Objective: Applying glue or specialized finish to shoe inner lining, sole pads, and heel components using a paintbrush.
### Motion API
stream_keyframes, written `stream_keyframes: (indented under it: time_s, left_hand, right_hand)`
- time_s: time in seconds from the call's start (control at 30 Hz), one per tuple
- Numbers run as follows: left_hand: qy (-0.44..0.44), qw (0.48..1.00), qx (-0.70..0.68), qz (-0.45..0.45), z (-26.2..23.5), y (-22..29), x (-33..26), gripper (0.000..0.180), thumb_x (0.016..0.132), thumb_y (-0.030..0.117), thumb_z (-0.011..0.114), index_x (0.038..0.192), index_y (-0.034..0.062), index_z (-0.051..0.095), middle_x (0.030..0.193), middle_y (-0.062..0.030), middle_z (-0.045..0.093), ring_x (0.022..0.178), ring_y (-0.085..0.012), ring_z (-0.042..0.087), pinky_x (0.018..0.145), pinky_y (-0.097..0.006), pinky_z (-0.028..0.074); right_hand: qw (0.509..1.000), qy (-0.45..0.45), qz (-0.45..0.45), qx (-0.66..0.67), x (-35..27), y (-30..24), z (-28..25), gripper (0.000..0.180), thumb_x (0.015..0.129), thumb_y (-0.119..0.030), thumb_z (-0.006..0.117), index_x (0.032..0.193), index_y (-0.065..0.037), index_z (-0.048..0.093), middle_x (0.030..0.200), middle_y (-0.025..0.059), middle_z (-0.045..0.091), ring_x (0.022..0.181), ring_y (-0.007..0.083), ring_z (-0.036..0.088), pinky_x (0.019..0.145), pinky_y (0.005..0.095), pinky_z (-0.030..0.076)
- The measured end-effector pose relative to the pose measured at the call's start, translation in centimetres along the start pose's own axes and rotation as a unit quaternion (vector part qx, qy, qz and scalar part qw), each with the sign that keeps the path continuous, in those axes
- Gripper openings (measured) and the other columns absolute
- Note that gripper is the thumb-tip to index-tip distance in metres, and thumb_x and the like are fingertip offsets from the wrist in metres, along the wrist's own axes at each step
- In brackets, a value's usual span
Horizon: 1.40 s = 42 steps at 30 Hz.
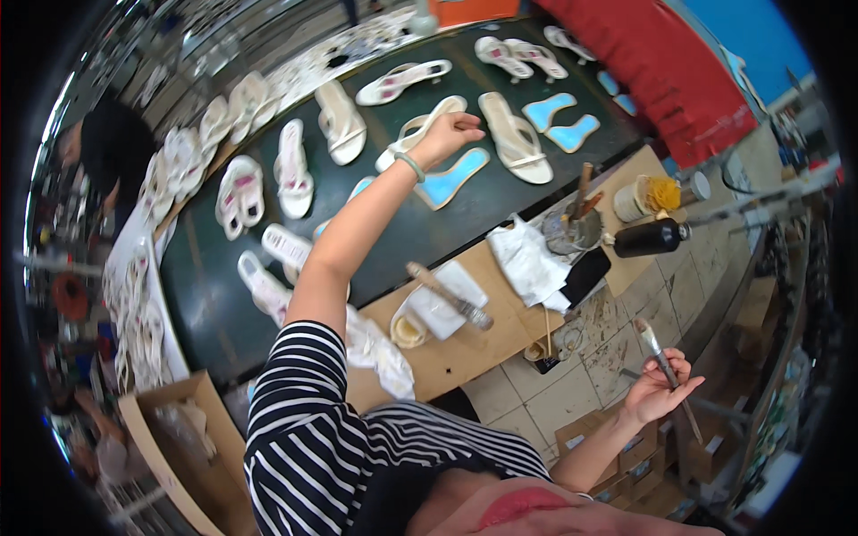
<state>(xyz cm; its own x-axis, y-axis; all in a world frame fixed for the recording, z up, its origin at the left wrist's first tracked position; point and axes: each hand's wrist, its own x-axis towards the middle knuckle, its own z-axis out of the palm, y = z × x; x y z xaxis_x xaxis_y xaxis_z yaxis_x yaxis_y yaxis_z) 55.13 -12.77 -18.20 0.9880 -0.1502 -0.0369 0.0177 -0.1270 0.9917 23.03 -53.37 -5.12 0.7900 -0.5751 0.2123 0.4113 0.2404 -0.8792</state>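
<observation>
My left hand (447, 139), with a pale green bangle at its wrist, reaches over the dark green work surface (380, 219). Its fingers are bent and drawn together above a white sandal (413, 134), partly hidden by the hand; whatever they pinch, if anything, does not show. Just below that hand lies a light blue insole (456, 179), and to its right a cream sandal (516, 143). Off to the lower right, away from the surface, my right hand (660, 391) grips a paintbrush (660, 355), bristles pointing up.
More sandals and blue insoles (572, 132) spread over the surface. Along its near edge a cardboard-covered ledge (465, 357) carries a wooden-handled brush (447, 295), white cloth (529, 263), a tin with tools (572, 230) and a black bottle (648, 237). A cardboard box (170, 464) stands lower left.
</observation>
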Motion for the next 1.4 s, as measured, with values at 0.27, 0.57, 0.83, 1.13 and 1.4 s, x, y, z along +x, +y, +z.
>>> stream_keyframes:
  time_s: [0.27, 0.57, 0.83, 1.13, 1.4]
  left_hand:
    - [0.189, 0.98, -0.051, -0.04, -6.4, 2.1, -33.6, 0.025, 0.096, 0.021, 0.059, 0.08, 0.0031, 0.053, 0.069, -0.0053, 0.065, 0.063, -0.0107, 0.062, 0.059, -0.025, 0.049]
    - [0.548, 0.821, 0.011, -0.162, -13.8, -5.3, -61.2, 0.049, 0.087, 0.032, 0.072, 0.054, 0.005, 0.047, 0.047, -0.0016, 0.049, 0.047, -0.0086, 0.052, 0.046, -0.025, 0.042]
    - [0.332, 0.879, 0.341, -0.036, -17.4, -5.6, -55.5, 0.045, 0.075, 0.022, 0.078, 0.113, 0.0042, 0.063, 0.118, -0.0158, 0.059, 0.108, -0.0319, 0.056, 0.095, -0.04, 0.043]
    - [0.057, 0.854, 0.507, -0.105, -21.3, -6.7, -40.8, 0.08, 0.064, -0.006, 0.061, 0.14, 0.0138, 0.046, 0.153, -0.0227, 0.024, 0.142, -0.0442, 0.02, 0.115, -0.05, 0.023]
    - [-0.114, 0.768, 0.621, -0.111, -20.9, -8.9, -34.9, 0.099, 0.067, 0.012, 0.072, 0.152, 0.0169, 0.021, 0.154, -0.0156, 0.024, 0.145, -0.0378, 0.013, 0.112, -0.066, 0.012]
  right_hand:
    - [0.968, -0.203, 0.098, 0.106, -3.1, 1.0, 7.6, 0.057, 0.103, -0.047, 0.03, 0.091, -0.002, 0.063, 0.098, 0.018, 0.061, 0.066, 0.0204, 0.057, 0.057, 0.0273, 0.045]
    - [0.898, -0.377, 0.186, 0.132, -13.6, 2.2, 14.0, 0.022, 0.099, -0.016, 0.042, 0.102, 0.003, 0.054, 0.112, 0.0223, 0.056, 0.081, 0.025, 0.063, 0.074, 0.0369, 0.051]
    - [0.884, -0.405, 0.201, 0.116, -20.4, 0.4, 15.5, 0.018, 0.093, -0.008, 0.048, 0.104, 0.005, 0.056, 0.111, 0.0223, 0.056, 0.085, 0.027, 0.064, 0.078, 0.0388, 0.052]
    - [0.919, -0.354, 0.161, 0.06, -22.0, -2.8, 12.9, 0.018, 0.092, -0.009, 0.049, 0.102, 0.005, 0.055, 0.107, 0.0209, 0.056, 0.084, 0.0268, 0.064, 0.076, 0.0389, 0.054]
    - [0.938, -0.3, 0.172, 0.012, -23.7, -2.7, 11.8, 0.017, 0.091, -0.009, 0.05, 0.098, 0.006, 0.055, 0.105, 0.0213, 0.056, 0.08, 0.0264, 0.063, 0.074, 0.0378, 0.054]
